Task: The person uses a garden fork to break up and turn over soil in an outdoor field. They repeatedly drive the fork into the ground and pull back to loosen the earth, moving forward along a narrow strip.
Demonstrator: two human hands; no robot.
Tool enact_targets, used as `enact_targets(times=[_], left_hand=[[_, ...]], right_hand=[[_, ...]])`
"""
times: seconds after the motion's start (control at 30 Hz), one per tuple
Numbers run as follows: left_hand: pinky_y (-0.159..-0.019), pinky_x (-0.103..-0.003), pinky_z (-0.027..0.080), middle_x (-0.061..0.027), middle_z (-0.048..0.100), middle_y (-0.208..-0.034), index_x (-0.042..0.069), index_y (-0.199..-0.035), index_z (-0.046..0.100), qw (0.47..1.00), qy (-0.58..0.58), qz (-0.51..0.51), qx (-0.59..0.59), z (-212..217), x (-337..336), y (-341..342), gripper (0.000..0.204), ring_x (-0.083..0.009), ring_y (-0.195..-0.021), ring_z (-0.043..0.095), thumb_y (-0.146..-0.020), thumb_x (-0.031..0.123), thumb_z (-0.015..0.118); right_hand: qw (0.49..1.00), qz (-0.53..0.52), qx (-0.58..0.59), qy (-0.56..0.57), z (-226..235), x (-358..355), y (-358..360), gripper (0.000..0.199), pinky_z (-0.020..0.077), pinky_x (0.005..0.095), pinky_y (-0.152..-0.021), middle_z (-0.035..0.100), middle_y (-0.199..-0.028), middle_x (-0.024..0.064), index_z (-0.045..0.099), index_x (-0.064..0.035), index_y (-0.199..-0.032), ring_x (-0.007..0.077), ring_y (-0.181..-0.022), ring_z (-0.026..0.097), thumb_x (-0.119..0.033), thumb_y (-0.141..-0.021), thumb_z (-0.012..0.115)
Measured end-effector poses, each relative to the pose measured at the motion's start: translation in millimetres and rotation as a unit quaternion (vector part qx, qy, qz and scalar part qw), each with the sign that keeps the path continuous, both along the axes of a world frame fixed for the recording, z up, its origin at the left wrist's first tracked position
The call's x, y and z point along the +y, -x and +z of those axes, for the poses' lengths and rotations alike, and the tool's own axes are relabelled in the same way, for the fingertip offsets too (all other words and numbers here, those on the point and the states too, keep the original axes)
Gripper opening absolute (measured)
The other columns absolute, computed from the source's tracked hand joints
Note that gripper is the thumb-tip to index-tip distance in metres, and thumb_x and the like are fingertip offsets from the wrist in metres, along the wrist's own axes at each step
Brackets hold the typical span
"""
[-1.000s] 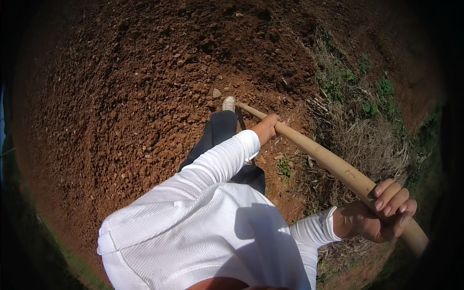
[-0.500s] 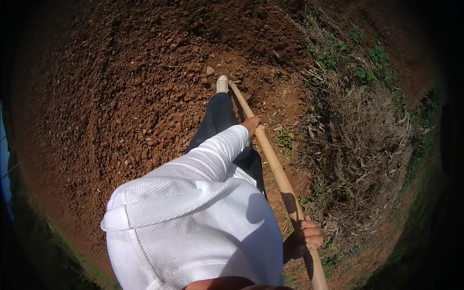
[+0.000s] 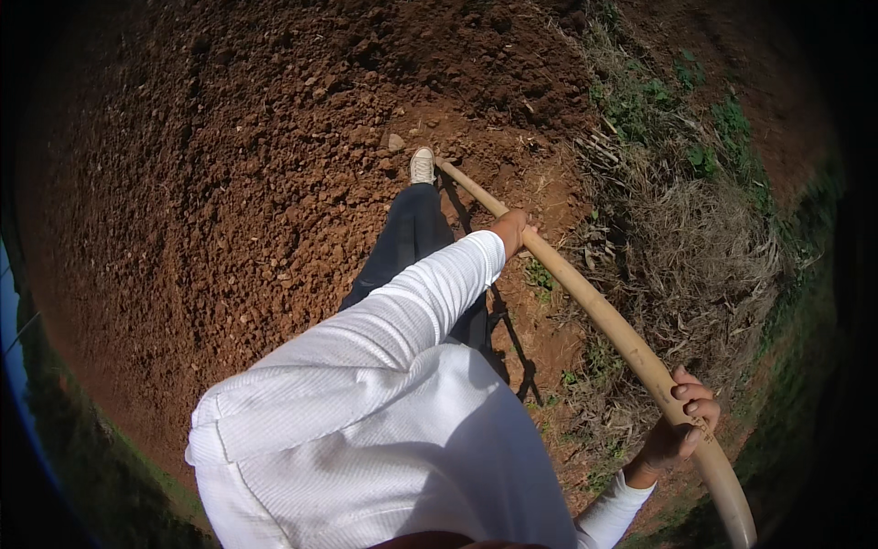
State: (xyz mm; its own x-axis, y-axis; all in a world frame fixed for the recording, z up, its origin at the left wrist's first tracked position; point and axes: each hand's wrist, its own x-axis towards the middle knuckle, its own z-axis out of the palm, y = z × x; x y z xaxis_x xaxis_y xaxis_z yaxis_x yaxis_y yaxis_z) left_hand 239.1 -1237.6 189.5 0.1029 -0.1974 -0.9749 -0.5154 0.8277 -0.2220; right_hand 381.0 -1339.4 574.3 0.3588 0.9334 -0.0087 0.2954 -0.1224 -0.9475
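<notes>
Gripping a long, pale wooden tool handle (image 3: 585, 302), the left hand (image 3: 512, 229) closes around its middle and the right hand (image 3: 681, 425) wraps its upper end; it slants down to clumpy red-brown soil (image 3: 229, 183) beside a white shoe (image 3: 422, 166).

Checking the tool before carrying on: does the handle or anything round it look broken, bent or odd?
Nothing stands out. The long wooden handle shows no crack; its curve is lens bend. Left hand and right hand both grip it, its far end down in the tilled soil.
</notes>
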Motion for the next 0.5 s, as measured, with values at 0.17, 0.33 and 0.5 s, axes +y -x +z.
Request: enact_targets(times=[0.17,0.33,0.5], left_hand=[[-0.050,-0.033,0.054,-0.0145,0.057,-0.079,-0.006,-0.115,0.038,0.994,0.000,-0.094,-0.057,-23.5,-24.3,8.6,0.036,-0.0211,-0.058,0.060,-0.086,0.013,0.049],[-0.048,-0.035,0.052,-0.0129,0.055,-0.075,-0.003,-0.115,0.039,0.985,0.023,-0.157,-0.074,-43.3,-15.3,21.7,0.034,-0.0192,-0.056,0.059,-0.087,0.014,0.049],[-0.049,-0.034,0.049,-0.0139,0.056,-0.073,-0.008,-0.114,0.043,0.993,0.078,-0.078,-0.042,-39.9,-14.9,27.8,0.033,-0.0208,-0.052,0.055,-0.087,0.011,0.047]], right_hand=[[0.865,-0.098,-0.059,0.488,21.4,-51.0,69.6,0.052,0.0420,0.0378,-0.088,0.057,-0.107,0.0198,0.048,0.0067,-0.117,0.0271,-0.105,0.052,-0.035,-0.088,0.052],[0.753,0.352,-0.444,0.335,70.5,25.3,76.8,0.049,0.0462,0.0419,-0.083,0.054,-0.112,0.0215,0.046,0.0050,-0.120,0.0328,-0.103,0.053,-0.013,-0.078,0.063],[0.539,0.355,-0.351,0.678,35.3,104.3,53.2,0.055,0.0495,0.0429,-0.066,0.058,-0.096,0.0236,0.045,0.0073,-0.113,0.0366,-0.078,0.061,-0.014,-0.069,0.070]])
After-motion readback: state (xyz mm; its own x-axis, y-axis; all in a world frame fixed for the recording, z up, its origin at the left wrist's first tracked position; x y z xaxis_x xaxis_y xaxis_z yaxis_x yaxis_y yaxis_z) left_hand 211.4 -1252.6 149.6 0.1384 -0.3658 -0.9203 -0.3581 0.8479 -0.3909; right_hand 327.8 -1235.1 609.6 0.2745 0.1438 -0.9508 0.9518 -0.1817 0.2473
